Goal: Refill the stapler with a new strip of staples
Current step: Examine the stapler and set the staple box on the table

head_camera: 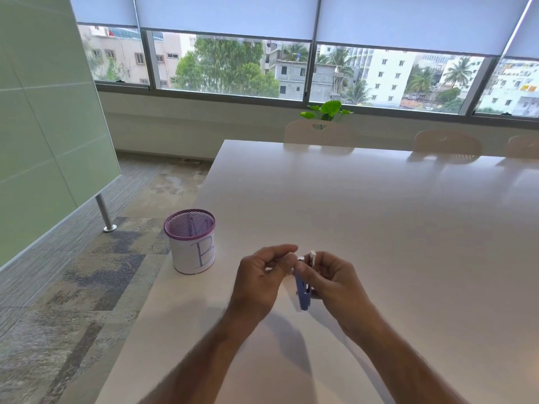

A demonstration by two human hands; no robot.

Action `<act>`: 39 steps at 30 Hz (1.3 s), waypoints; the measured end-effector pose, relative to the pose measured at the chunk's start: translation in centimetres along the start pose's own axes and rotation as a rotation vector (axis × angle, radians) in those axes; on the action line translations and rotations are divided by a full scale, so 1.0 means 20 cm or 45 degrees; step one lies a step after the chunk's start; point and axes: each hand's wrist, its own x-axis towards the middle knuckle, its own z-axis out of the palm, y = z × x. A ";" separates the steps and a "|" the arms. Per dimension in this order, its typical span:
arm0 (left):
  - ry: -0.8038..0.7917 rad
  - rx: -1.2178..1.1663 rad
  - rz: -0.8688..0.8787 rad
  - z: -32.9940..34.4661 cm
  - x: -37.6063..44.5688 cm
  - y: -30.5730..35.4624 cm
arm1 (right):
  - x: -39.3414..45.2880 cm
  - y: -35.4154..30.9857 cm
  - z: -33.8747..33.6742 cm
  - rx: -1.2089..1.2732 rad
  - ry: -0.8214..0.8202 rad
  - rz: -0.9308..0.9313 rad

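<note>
Blue stapler (303,290), upper half hidden, gripped by right hand (329,279); left hand (259,282) fingers pinching something indistinct, above desk (379,217)

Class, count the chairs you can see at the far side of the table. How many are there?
3. One chair stands in front of the plant, a second chair is further right, and a third chair is cut off at the right edge. More may lie outside the view.
</note>
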 end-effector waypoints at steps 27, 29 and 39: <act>-0.108 -0.005 0.085 0.12 -0.09 0.01 | -0.07 -0.04 0.07 -0.714 0.132 -0.374; -0.098 0.034 0.105 0.12 -0.09 0.01 | -0.07 -0.04 0.07 -0.710 0.136 -0.379; -0.076 0.085 0.172 0.11 -0.08 0.01 | -0.07 -0.02 0.09 -0.705 0.183 -0.432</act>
